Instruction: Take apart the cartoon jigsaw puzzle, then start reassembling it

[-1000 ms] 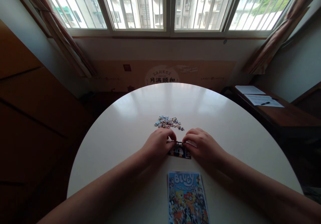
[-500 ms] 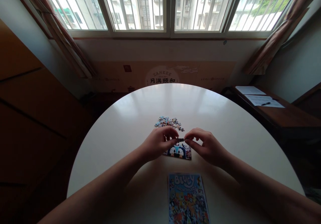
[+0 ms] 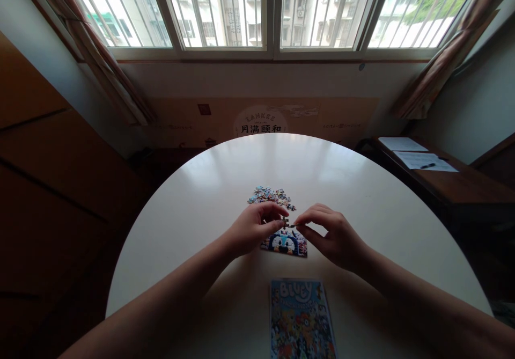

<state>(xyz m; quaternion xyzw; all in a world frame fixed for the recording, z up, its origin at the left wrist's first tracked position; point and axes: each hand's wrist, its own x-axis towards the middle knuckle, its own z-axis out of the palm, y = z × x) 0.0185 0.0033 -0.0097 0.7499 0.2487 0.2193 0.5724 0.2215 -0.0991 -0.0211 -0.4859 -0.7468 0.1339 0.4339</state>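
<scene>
Your left hand (image 3: 257, 228) is pinching one small, dark, knobbed jigsaw piece (image 3: 286, 222), your right hand (image 3: 335, 235) is pinching a second piece (image 3: 293, 226); can't tell if they're joined. Both are hovering near one blue-faced, flat puzzle section (image 3: 284, 244). They're probably feeling light, stiff, weak at the tabs, so grab edges. One multicoloured loose-piece pile (image 3: 271, 195), uncountable, is sitting beyond; one blue printed "Bluey" sheet (image 3: 301, 316) is lying closest.

On the table (image 3: 181, 214), loose puzzle pieces (image 3: 270, 194) lie behind the joined section (image 3: 285, 244), the sheet (image 3: 301, 321) before it.
</scene>
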